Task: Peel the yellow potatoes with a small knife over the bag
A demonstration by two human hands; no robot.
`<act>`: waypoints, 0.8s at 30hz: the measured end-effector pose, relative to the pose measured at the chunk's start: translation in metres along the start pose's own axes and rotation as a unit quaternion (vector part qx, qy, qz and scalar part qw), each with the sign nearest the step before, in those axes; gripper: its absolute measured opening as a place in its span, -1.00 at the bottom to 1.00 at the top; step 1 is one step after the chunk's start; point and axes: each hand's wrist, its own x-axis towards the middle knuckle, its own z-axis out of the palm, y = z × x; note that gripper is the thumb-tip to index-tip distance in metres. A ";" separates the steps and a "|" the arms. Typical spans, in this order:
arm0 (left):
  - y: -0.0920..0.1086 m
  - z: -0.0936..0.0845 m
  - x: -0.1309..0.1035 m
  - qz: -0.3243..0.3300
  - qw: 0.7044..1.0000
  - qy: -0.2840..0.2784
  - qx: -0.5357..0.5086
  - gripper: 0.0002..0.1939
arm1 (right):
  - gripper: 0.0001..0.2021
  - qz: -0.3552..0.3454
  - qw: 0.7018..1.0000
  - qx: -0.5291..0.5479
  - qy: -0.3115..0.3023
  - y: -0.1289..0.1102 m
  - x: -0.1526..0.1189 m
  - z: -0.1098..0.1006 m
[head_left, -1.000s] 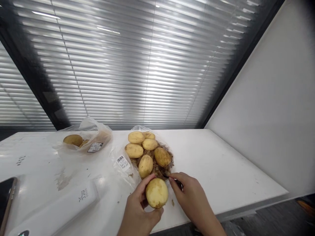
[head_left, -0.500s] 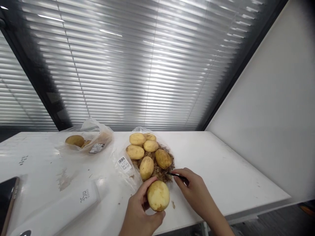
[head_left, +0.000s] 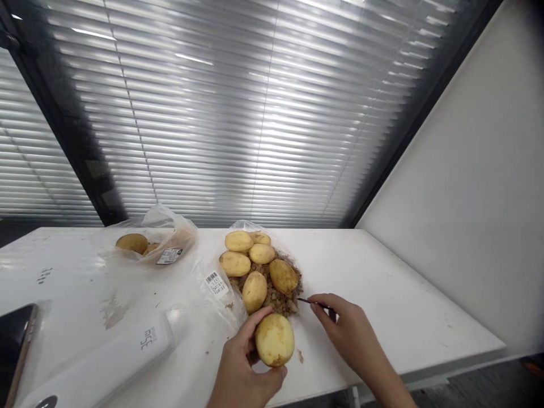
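Note:
My left hand (head_left: 249, 357) is wrapped round a potato (head_left: 275, 341), holding it over the table's front part. The potato's pale face is bare of skin, with brown patches low down. To the right of it, my right hand (head_left: 340, 317) pinches a slim black tool (head_left: 313, 303) whose tip points left, apart from the potato; its exact kind is too small to tell. Just beyond the hands, several pale yellow potatoes (head_left: 235, 263) and a browner potato (head_left: 283, 276) lie on a heap of brown peelings (head_left: 275, 300), on a clear plastic bag (head_left: 208, 300) with a barcode label.
On the white table (head_left: 365, 272), another clear bag (head_left: 164, 226) with a brown potato (head_left: 132, 243) inside stands at the back left. A white power bank (head_left: 110, 362) and a dark phone (head_left: 15, 351) lie at the front left. A white wall (head_left: 459, 215) borders the right side.
My right hand has drawn slightly to the right with the black tool, away from the peelings. The left hand still holds the potato in nearly the same place. The view has shifted a little.

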 end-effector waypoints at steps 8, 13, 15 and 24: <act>0.003 0.000 0.001 -0.006 1.000 -0.007 0.002 -0.25 | -0.82 -0.068 0.994 0.081 0.039 -0.025 -0.029 -0.011; 0.009 0.000 -0.001 -0.007 1.000 -0.014 0.009 -0.26 | -0.86 -0.187 0.972 0.122 0.069 -0.039 -0.047 -0.003; 0.009 0.000 -0.001 -0.009 1.000 -0.011 0.014 -0.25 | -0.85 -0.202 0.970 0.115 0.070 -0.045 -0.049 -0.001; 0.002 0.000 0.001 -0.001 1.000 -0.016 0.025 -0.25 | -0.86 -0.221 0.966 0.112 0.078 -0.052 -0.048 0.001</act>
